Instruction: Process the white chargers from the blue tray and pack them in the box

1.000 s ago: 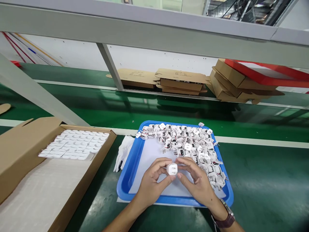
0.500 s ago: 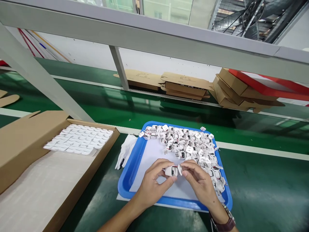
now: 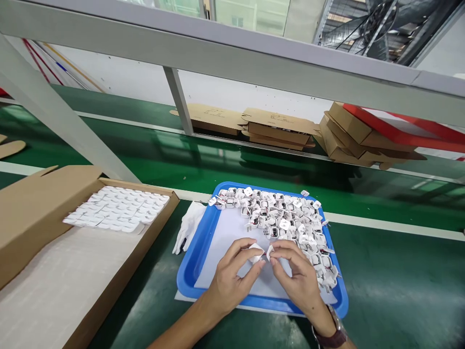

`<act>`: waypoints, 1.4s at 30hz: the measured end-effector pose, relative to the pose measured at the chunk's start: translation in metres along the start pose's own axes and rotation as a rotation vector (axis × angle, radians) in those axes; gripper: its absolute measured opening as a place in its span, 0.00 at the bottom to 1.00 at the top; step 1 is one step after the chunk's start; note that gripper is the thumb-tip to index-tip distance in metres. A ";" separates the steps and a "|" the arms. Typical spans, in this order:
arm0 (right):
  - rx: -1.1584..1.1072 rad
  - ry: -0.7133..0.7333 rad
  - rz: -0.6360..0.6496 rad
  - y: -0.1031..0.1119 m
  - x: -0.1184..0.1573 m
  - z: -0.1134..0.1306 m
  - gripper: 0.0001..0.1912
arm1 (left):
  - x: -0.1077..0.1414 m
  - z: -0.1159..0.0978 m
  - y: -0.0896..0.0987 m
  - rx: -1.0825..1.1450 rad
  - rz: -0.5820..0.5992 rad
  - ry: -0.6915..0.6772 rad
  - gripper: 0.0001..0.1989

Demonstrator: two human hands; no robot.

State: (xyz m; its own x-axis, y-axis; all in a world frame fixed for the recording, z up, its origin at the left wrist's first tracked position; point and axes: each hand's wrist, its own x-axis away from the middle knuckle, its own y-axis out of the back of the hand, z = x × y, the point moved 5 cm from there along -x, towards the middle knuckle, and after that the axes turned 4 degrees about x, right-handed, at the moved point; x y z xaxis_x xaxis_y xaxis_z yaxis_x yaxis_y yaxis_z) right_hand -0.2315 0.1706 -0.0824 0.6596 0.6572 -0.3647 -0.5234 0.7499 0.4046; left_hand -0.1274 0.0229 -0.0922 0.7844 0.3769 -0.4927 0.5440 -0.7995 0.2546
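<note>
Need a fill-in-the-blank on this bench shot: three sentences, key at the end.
The left hand holds a white casing above the tray, whose colour is ____.
The glove between the tray and the open cardboard box is ____ in colour.
The watch is on the ____ wrist.

blue; white; right

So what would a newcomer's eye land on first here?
Likely the blue tray at centre, crowded with open white plug housings along its far and right sides. Over its near part, the left hand holds a white housing and the right hand a small white cover.
</note>
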 end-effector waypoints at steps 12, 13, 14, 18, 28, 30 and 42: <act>0.096 0.216 0.059 -0.009 0.006 0.015 0.28 | 0.000 0.014 0.000 0.216 -0.055 0.284 0.05; 0.105 0.185 0.048 -0.009 0.006 0.014 0.26 | 0.001 0.015 0.000 0.227 -0.066 0.297 0.05; 0.113 0.159 0.036 -0.008 0.006 0.013 0.24 | 0.001 0.015 0.001 0.238 -0.079 0.308 0.04; 0.126 0.110 0.014 -0.006 0.004 0.013 0.17 | -0.001 0.013 0.002 0.291 -0.091 0.312 0.05; 0.117 0.124 0.051 -0.010 0.006 0.015 0.11 | -0.002 0.010 0.001 0.293 -0.053 0.292 0.05; 0.117 0.167 0.096 -0.011 0.008 0.016 0.17 | -0.002 0.011 0.000 0.330 -0.047 0.306 0.05; 0.217 0.311 0.149 -0.001 0.006 0.012 0.33 | -0.005 0.012 0.001 0.517 0.067 0.378 0.13</act>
State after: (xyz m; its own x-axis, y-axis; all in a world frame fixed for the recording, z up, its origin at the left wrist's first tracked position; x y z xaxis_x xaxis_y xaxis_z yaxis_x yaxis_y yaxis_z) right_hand -0.2207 0.1734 -0.0751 0.3732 0.7740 -0.5115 -0.4528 0.6332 0.6277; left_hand -0.1339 0.0146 -0.0993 0.9139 0.3815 -0.1385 0.3502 -0.9137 -0.2060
